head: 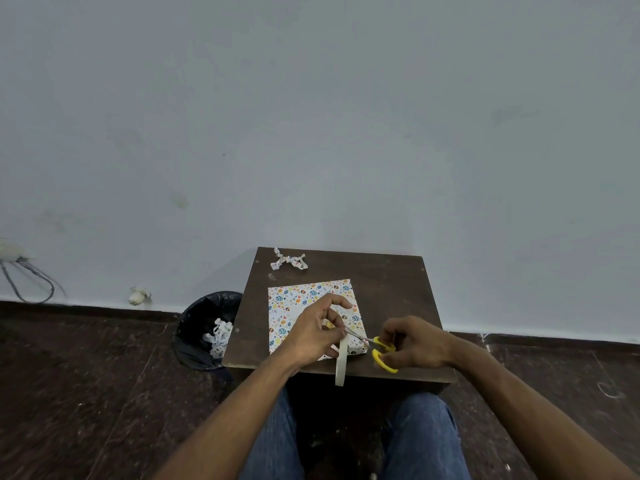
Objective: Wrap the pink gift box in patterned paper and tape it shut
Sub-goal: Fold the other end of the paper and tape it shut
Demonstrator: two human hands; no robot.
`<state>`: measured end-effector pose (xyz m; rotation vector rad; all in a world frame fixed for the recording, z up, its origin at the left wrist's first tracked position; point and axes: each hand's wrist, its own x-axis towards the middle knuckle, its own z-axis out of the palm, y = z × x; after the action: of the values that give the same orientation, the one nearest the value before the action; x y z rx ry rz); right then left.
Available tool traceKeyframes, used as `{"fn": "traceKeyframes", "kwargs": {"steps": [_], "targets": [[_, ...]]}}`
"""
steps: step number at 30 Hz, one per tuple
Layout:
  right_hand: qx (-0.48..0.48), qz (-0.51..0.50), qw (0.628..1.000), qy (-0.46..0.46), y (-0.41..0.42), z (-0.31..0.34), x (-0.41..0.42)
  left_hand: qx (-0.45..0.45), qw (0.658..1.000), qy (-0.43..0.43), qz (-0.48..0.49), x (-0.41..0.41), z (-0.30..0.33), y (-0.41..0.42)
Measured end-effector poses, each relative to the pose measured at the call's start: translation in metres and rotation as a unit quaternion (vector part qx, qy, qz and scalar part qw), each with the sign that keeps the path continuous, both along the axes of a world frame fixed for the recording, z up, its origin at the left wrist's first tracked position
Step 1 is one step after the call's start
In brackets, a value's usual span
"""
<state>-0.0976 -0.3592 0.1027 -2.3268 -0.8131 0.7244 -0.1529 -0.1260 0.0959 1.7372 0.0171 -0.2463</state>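
Head view: box (311,313) fully papered on the desk (391,289); left hand (317,332) pinches the tape roll (341,362); right hand (415,342) grips yellow scissors (379,349), snipping; final taping remains.

Both forearms come in from the bottom of the frame bare, with no sleeves, watch or rings showing. The left hand (317,336) and right hand (417,342) are ungloved. Blue denim jeans (420,441) cover both legs at bottom centre.
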Motion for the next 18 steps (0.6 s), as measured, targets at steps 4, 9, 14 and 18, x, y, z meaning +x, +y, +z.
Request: {"fn": "traceKeyframes", "kwargs": {"steps": [4, 9, 14, 18], "targets": [[0.003, -0.028, 1.000, 0.005, -0.006, -0.009, -0.006, -0.002, 0.999, -0.002, 0.049, 0.001, -0.001, 0.002], [-0.173, -0.166, 0.967, -0.084, -0.022, -0.056, 0.001, -0.012, 0.998, -0.009, 0.066, 0.001, 0.001, 0.003], [-0.228, -0.274, 0.930, -0.088, -0.021, -0.087, 0.002, -0.013, 0.997, -0.007, 0.074, 0.000, 0.001, 0.001], [-0.170, -0.339, 0.925, -0.002, -0.012, -0.102, 0.005, -0.014, 0.997, -0.007, 0.077, -0.001, 0.000, -0.002]]}}
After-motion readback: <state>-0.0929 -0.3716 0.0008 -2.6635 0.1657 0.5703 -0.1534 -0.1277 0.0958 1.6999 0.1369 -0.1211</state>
